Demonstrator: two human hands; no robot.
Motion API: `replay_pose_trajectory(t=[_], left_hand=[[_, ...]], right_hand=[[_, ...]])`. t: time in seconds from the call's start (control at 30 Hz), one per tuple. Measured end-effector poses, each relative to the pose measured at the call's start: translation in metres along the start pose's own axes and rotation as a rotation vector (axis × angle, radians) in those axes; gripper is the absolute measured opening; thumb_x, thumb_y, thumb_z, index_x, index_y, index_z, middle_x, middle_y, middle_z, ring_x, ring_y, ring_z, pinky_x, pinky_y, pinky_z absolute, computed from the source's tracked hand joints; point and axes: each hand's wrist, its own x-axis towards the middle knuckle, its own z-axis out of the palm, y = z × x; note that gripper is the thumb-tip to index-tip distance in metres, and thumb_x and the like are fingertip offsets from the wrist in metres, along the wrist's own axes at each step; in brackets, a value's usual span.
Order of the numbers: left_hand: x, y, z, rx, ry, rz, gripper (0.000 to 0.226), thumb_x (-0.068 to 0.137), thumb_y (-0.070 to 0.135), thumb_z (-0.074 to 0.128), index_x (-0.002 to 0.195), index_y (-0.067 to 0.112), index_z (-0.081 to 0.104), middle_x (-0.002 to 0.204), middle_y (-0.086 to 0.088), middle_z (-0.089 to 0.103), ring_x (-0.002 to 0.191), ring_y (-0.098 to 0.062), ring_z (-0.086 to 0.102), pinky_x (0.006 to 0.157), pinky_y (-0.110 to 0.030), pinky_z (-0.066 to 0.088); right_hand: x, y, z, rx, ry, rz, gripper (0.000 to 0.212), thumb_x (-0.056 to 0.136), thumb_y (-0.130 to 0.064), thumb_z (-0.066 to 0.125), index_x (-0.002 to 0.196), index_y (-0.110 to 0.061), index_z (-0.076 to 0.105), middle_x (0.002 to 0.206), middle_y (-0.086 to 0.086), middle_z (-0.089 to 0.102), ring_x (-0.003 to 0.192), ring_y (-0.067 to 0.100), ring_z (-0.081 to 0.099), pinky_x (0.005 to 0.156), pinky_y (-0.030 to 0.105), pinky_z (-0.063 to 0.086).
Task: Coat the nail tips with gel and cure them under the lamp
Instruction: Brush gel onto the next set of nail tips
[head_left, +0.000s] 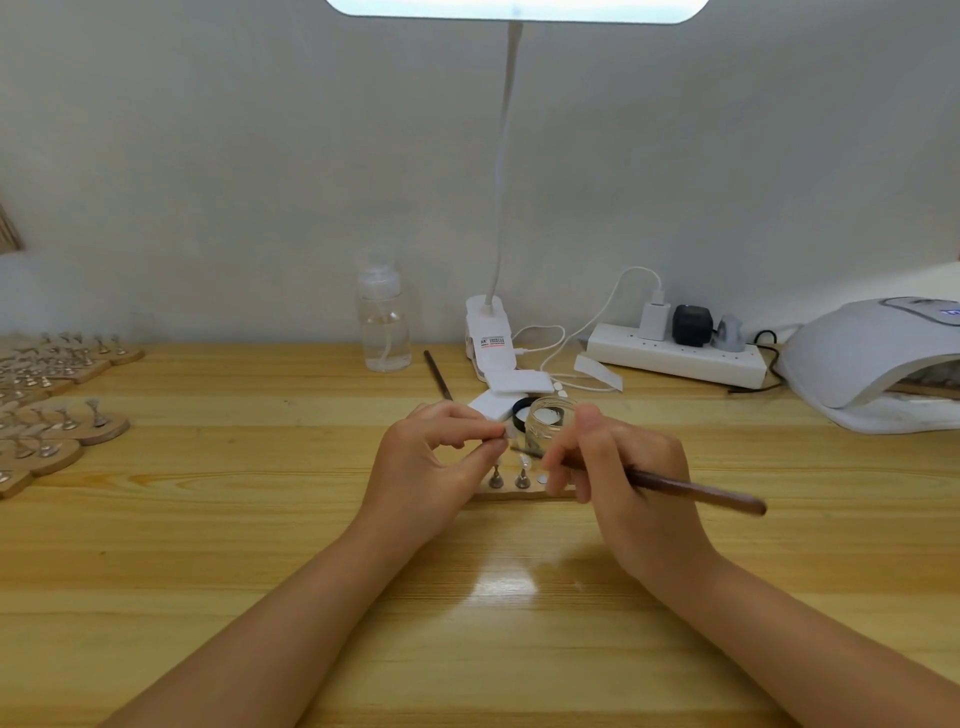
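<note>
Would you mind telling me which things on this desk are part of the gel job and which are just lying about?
In use:
left hand pinching a nail tip
right hand holding the brush
glass jar
wooden stand with more tips
curing lamp

Lying about:
clear bottle
power strip
desk lamp
spare brush

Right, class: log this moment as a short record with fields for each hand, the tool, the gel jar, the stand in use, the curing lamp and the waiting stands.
left hand: pinches a nail tip above the stand
right hand: holds the brush, bristles pointing at the pinched tip
gel jar: clear glass, open, just behind the hands
stand in use: wooden strip with small metal holders, between the hands
curing lamp: white, far right of the table
waiting stands: rows at far left
</note>
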Motion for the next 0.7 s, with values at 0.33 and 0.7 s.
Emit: replay_pose_trajectory(t=[0.33, 0.7], left_hand=[[-0.0001, -0.0004, -0.0002, 0.008, 0.007, 0.025, 0.029, 0.072, 0.007, 0.073, 0.079, 0.035, 0.067, 0.079, 0.013, 0.066, 0.084, -0.008, 0.058, 0.076, -0.013, 0.042], [0.001, -0.0047, 0.0002, 0.007, 0.024, 0.036, 0.028, 0.07, 0.008, 0.074, 0.078, 0.034, 0.069, 0.076, 0.017, 0.067, 0.085, -0.01, 0.06, 0.077, -0.013, 0.041]], right_hand=[[-0.0008, -0.0006, 0.0002, 0.074, 0.019, 0.042, 0.046, 0.089, -0.038, 0.033, 0.058, -0.018, 0.061, 0.048, 0.002, 0.058, 0.044, 0.002, 0.052, 0.053, 0.008, 0.038], [0.0005, -0.0056, 0.0003, 0.11, 0.045, 0.063, 0.042, 0.088, -0.036, 0.032, 0.065, -0.015, 0.061, 0.053, 0.001, 0.058, 0.046, 0.0, 0.053, 0.052, 0.006, 0.037]])
